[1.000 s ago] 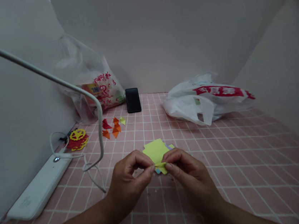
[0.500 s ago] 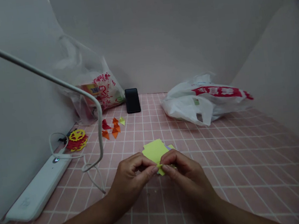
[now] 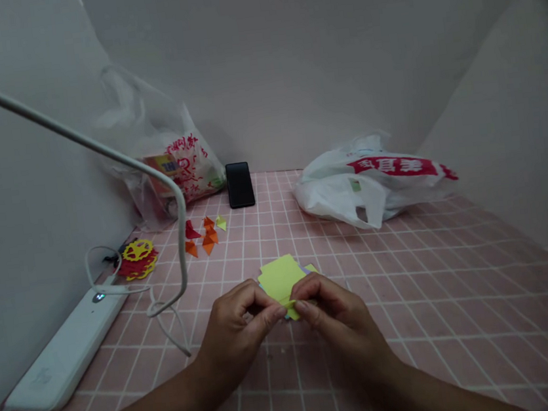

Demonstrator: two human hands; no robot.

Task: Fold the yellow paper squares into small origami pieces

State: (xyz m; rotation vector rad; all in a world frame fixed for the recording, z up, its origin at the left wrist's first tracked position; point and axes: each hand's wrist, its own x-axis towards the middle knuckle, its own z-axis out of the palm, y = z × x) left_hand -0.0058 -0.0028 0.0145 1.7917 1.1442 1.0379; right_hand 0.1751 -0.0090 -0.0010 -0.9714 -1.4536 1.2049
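Note:
Between my fingertips is a small folded piece of yellow paper [image 3: 288,304]. My left hand [image 3: 243,331] pinches its left end with thumb and forefinger. At the other end, my right hand [image 3: 339,317] pinches it the same way, so most of the piece is covered. Just behind and below the fingers lies a loose stack of square yellow paper [image 3: 282,276], with a lilac and a bluish edge peeking out. Farther off to the left sit several small folded paper pieces: orange ones [image 3: 210,239], a red one [image 3: 191,230] and a yellow one [image 3: 221,222].
A white power strip [image 3: 67,348] with a looping cable [image 3: 182,242] runs along the left wall, near yellow and red gear-shaped pieces [image 3: 137,259]. At the back are a clear plastic bag [image 3: 175,164], a black phone [image 3: 240,184] and a white plastic bag [image 3: 375,181]. Pink tiles cover the table [image 3: 440,318].
Both hands stay close together on the yellow paper, whose visible part now looks narrower and flatter between the fingertips. The whole view has shifted slightly.

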